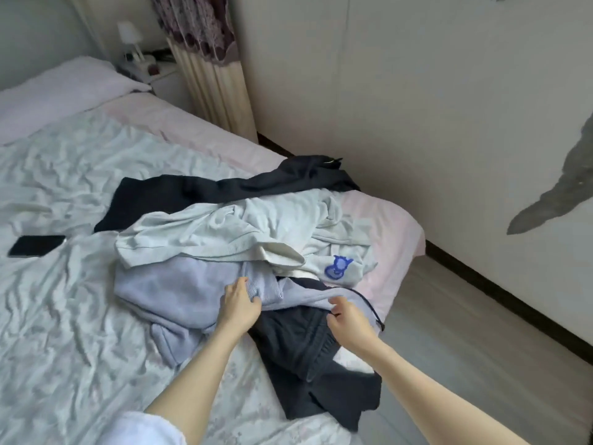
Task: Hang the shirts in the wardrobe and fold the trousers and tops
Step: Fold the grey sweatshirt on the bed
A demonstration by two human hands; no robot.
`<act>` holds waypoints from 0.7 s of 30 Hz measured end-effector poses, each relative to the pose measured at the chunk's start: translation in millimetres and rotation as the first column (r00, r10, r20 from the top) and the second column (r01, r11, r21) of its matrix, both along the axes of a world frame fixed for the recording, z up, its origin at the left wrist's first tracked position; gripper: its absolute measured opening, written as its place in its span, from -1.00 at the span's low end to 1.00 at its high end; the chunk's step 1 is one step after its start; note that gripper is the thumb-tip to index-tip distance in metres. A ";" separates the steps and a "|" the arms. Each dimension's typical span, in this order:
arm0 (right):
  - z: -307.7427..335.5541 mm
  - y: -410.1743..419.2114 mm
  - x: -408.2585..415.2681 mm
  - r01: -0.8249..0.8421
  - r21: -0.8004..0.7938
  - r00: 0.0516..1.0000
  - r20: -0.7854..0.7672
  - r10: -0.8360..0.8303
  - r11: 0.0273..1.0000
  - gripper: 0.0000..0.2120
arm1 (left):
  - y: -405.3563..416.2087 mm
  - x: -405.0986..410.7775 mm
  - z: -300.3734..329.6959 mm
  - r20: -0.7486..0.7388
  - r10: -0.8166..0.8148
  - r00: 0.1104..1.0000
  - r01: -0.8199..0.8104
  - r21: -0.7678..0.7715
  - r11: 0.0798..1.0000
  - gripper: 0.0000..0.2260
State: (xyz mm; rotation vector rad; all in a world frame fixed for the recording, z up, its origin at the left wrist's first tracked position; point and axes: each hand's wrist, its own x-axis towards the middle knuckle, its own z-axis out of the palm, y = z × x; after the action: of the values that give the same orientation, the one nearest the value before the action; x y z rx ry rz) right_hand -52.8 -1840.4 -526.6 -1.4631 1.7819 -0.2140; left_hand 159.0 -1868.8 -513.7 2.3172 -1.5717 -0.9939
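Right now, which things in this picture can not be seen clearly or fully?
Head view only:
- Black trousers: waist hidden under the lavender knit top that both hands grip.
- Dark navy garment: mostly covered by the pale grey top with blue print; its type is unclear.
- Small white lamp on the nightstand: too blurred for detail.
- Wardrobe: not in view.

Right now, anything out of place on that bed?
A black phone lies alone on the rumpled sheet, left of the clothes pile. A thin black drawstring trails loose from under the lilac top beside the right hand.
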 end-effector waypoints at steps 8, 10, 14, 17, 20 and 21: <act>-82.0 -123.3 33.6 -0.429 0.107 0.895 -0.087 0.438 0.897 -0.12 | -121.6 17.2 -67.7 0.255 -0.278 0.926 0.238 0.179 0.955 -0.11; -96.6 -132.0 44.3 -0.275 0.013 0.961 0.011 0.275 0.961 -0.08 | -138.0 25.5 -83.4 0.327 -0.310 0.893 0.274 0.151 0.950 -0.16; -100.2 -183.0 61.6 -0.020 -0.100 0.957 0.287 0.048 0.995 -0.54 | -173.6 36.5 -88.2 0.258 -0.147 0.955 0.164 -0.046 0.985 -0.43; -81.8 -204.8 73.9 -0.056 -0.175 0.934 0.339 0.113 0.983 -0.82 | -185.9 46.5 -69.2 0.117 0.145 0.983 -0.129 -0.130 0.983 -0.66; -46.3 -212.4 82.3 -0.112 -0.203 0.848 0.491 0.200 0.973 -0.65 | -186.9 61.3 -30.6 -0.206 0.344 0.916 -0.387 -0.231 0.893 -0.82; -38.7 -213.2 84.4 -0.173 -0.226 0.815 0.514 0.268 0.959 -0.58 | -185.0 63.4 -14.1 -0.308 0.352 0.884 -0.431 -0.245 0.868 -0.80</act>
State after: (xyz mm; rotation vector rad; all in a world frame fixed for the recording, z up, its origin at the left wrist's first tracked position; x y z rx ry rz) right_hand 31.7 -2053.5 -565.4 -1.5244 1.1447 -0.6085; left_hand 222.4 -2053.8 -527.8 2.0756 -1.0090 -0.8322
